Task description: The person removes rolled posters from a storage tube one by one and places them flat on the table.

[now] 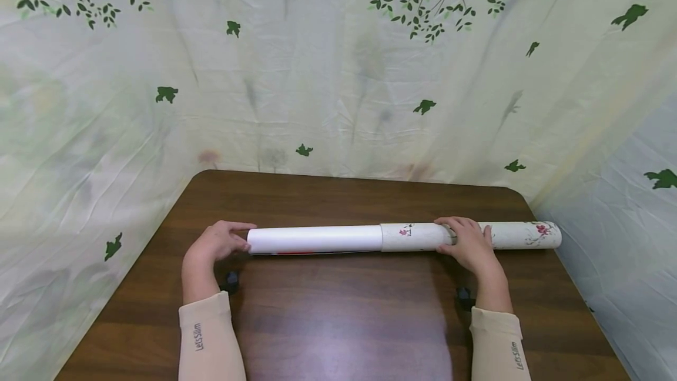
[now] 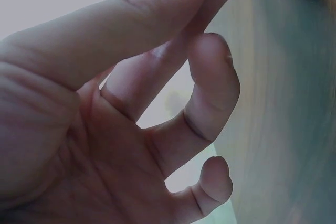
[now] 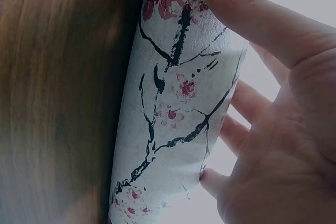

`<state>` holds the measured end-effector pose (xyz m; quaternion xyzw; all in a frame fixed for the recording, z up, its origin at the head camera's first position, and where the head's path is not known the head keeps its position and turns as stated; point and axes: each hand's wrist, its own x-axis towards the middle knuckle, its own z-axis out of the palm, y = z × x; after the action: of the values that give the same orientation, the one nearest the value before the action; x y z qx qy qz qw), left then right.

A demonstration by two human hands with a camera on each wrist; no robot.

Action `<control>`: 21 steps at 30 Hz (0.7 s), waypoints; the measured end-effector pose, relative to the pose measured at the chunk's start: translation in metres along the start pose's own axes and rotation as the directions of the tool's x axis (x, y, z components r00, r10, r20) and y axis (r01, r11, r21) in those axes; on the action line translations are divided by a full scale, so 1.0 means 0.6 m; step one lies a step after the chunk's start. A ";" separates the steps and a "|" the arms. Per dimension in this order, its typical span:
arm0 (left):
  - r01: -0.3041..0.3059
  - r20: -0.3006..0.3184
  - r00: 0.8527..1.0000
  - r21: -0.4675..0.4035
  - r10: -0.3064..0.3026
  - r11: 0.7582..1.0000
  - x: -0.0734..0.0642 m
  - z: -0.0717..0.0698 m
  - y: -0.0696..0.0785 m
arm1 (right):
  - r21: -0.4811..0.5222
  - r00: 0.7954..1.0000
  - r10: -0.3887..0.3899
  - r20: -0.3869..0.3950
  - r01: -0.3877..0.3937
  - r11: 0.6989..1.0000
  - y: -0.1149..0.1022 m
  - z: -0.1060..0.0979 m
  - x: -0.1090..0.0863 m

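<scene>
- 8 o'clock in head view: my left hand [image 1: 215, 244], thumb and index at the outer end of the white roll [image 1: 317, 240], other fingers loosely bent. Can't tell if it's a real pinch or just contact.
- Light touch looks right there: edge seems thin, a hard squeeze could dent it.
- 6 o'clock: white roll lies along the 9-to-3 line across the wooden table [image 1: 338, 316]. Red shows along its lower edge.
- 5 o'clock: roll enters the mouth of the floral tube [image 1: 418, 237]. Looks a close fit, so any slide should go dead straight along 9-to-3; a tilt would likely bind it or crumple the rim.
- 4 o'clock: my right hand [image 1: 469, 246] is grasping the floral tube from above, thumb one side, fingers round the other. Good anchor; firm enough to stop rolling, not enough to ovalise it, I'd say.
- Between 3 and 4, farthest out: tube's end with a red blossom, at the table's right edge. Worth watching for overhang.
</scene>
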<state>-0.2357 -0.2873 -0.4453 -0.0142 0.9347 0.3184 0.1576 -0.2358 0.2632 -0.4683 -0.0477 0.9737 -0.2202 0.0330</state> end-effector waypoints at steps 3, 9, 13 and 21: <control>0.008 -0.005 1.000 0.002 -0.008 1.000 0.000 -0.001 0.000 | 0.000 1.000 0.000 0.003 0.000 1.000 0.001 0.000 0.000; 0.026 -0.021 0.999 0.056 -0.025 0.998 -0.002 -0.004 -0.009 | 0.015 1.000 -0.001 0.004 0.001 1.000 0.006 0.000 0.002; 0.032 -0.029 0.999 0.076 -0.029 0.997 -0.005 -0.008 -0.012 | 0.024 1.000 -0.005 0.000 0.005 1.000 0.014 -0.001 0.003; 0.034 -0.044 0.999 0.097 -0.030 0.995 -0.008 -0.015 -0.017 | 0.031 1.000 0.001 0.000 -0.001 1.000 0.025 -0.004 0.001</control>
<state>-0.2322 -0.3011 -0.4430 -0.0282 0.9519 0.2694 0.1434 -0.2378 0.2778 -0.4726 -0.0464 0.9702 -0.2355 0.0338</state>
